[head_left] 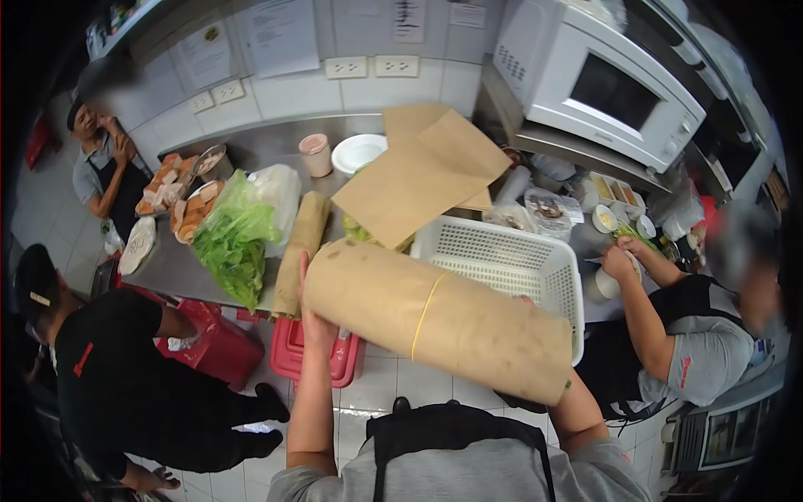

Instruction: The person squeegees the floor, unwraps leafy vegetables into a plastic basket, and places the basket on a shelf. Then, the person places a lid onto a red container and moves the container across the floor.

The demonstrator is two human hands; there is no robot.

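A big roll of brown paper [376,293], with a yellow band round it, lies across both my hands in front of me. My left hand [318,322] is closed against its left end. At the right part of the roll, my right hand [525,299] shows only a bit of its fingers; the rest is hidden by the paper. Behind the roll stands a white perforated basket [570,284]. Flat brown paper sheets [418,180] lie past it. A thinner brown paper roll [305,234] rests left of the big one, next to leafy lettuce [234,238].
Bread pieces [171,184], a pink container [315,155] and a white bowl [358,153] stand at the back left. A microwave [611,92] is above the right counter. One co-worker [661,335] handles food at right; two people are at left, near red bins [226,343].
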